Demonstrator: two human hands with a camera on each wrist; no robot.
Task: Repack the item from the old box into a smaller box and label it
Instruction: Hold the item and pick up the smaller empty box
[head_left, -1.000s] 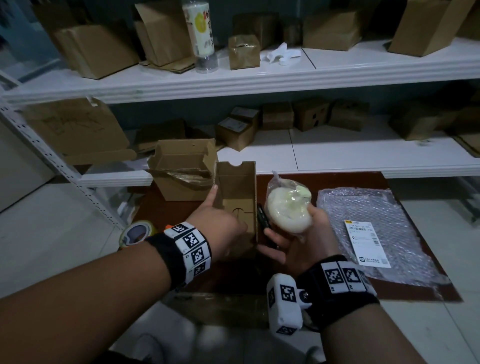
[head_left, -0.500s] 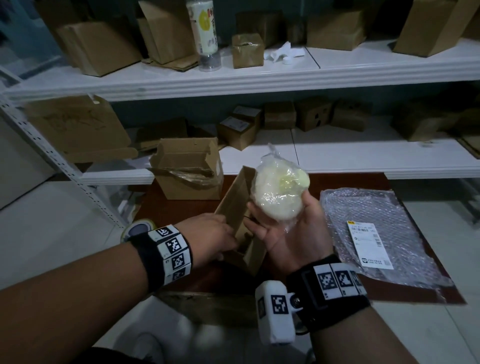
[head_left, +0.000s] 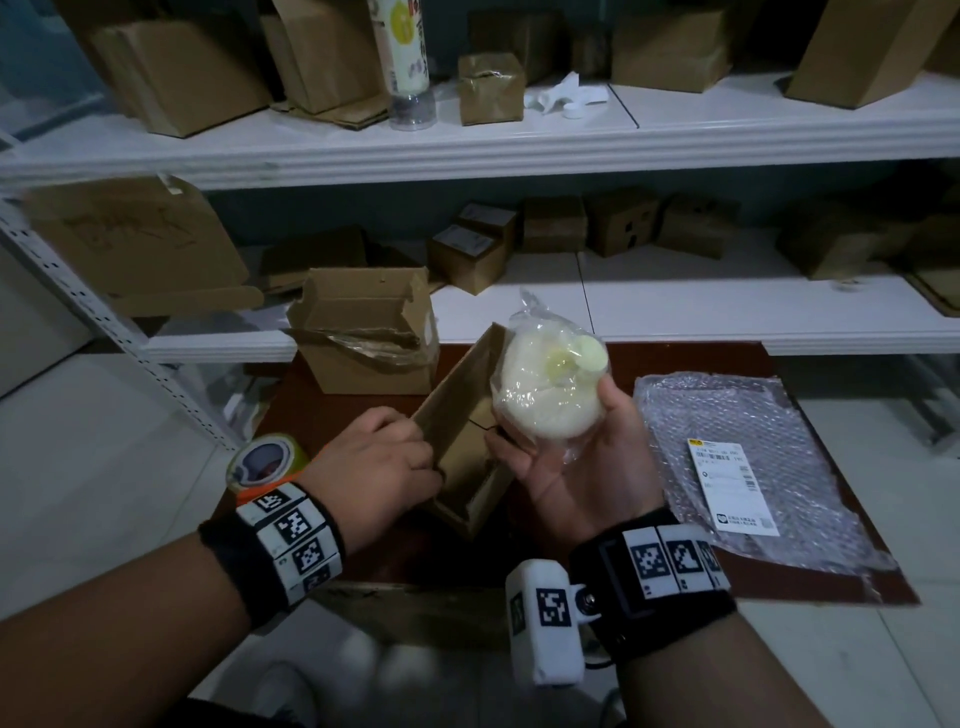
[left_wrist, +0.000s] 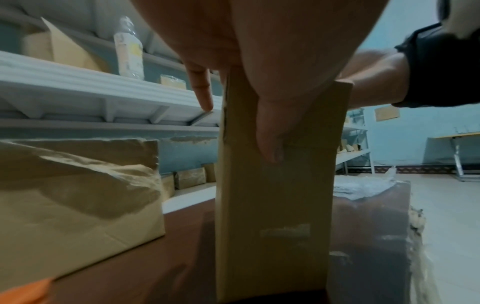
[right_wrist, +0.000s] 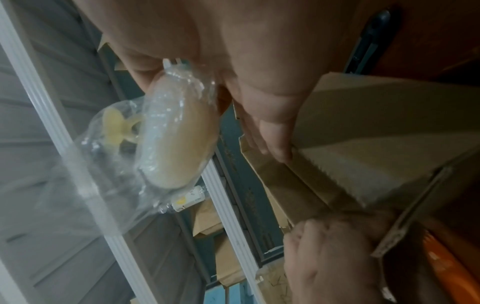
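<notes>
My right hand holds the item, a round pale-yellow thing in a clear plastic bag, palm up above the small flat cardboard box. Two of that hand's fingertips also touch the box's edge. My left hand grips the small box by its left wall, thumb on the outside, and holds it tilted up off the brown table. The old box, open with torn tape, stands behind on the table's far left. A white shipping label lies on bubble wrap to the right.
A roll of tape with an orange dispenser sits at the table's left edge. A dark box cutter lies under my right hand. White shelves behind the table carry several cardboard boxes and a bottle.
The small box has gone from lying flat to tilted up in my left hand. My right hand has raised the bagged item and moved it left over the box.
</notes>
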